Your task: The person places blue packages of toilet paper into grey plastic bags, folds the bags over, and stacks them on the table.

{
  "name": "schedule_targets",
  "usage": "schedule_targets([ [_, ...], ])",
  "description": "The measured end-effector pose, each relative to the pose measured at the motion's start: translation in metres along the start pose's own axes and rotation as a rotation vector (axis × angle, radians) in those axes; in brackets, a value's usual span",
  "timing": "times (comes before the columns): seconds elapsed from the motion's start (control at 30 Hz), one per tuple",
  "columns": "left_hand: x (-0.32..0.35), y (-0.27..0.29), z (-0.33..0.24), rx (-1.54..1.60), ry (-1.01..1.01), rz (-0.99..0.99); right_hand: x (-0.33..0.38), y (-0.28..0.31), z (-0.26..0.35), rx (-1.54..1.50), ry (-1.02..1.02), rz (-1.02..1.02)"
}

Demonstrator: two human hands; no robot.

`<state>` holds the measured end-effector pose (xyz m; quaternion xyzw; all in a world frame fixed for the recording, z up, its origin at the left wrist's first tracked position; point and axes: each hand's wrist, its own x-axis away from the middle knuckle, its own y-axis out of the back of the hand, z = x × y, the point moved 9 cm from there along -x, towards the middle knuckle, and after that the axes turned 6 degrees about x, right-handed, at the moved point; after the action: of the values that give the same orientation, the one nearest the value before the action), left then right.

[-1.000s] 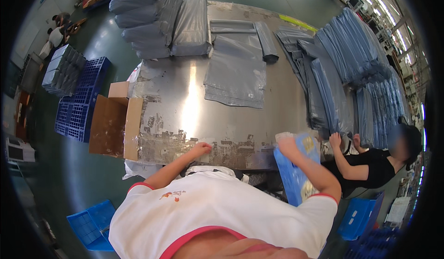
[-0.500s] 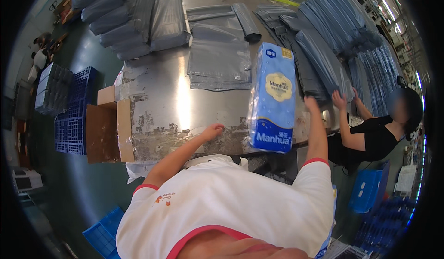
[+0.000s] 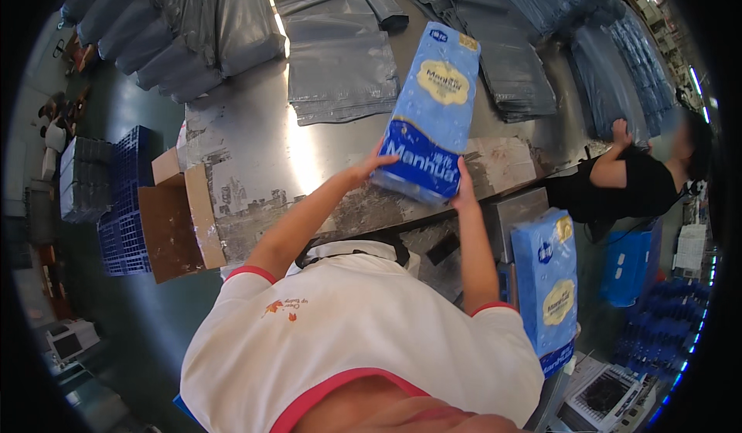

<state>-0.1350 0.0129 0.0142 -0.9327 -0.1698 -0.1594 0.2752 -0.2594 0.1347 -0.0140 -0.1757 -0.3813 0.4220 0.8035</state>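
Steel table [image 3: 255, 147] edge — both hands' fingers [image 3: 379, 157] clamp the blue pack [image 3: 429, 116], bare metal leftward.

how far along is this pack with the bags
Filled grey bags already lie stacked at the table's far left. In hand: the blue pack, with the left hand and right hand at its near end over the metal table. Flat empty bags and another blue pack remain.

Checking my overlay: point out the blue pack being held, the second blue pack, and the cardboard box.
held blue pack [image 3: 433, 108], head view, front panel.
second blue pack [image 3: 547, 286], head view, front face.
cardboard box [image 3: 166, 228], head view, brown open flap.
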Motion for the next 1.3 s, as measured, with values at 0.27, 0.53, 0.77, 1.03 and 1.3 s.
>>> schedule_targets([
  [0.27,0.071,0.022,-0.061,-0.238,-0.368,-0.111,0.016,-0.049,-0.014,0.104,0.012,0.082],
  [0.53,0.198,0.137,0.122,-0.012,0.355,-0.308,0.051,-0.053,-0.148,0.879,-0.03,0.245],
  [0.77,0.065,0.337,-0.028,-0.918,-0.204,-0.821,0.012,-0.015,-0.15,1.475,-0.525,0.781],
  [1.03,-0.074,0.4,-0.099,-1.073,-0.332,-0.576,-0.247,-0.166,0.01,1.955,0.909,0.096],
  [1.3,-0.052,0.326,-0.107,-0.909,-0.593,-0.521,-0.335,-0.15,-0.006,2.202,0.867,0.026],
])
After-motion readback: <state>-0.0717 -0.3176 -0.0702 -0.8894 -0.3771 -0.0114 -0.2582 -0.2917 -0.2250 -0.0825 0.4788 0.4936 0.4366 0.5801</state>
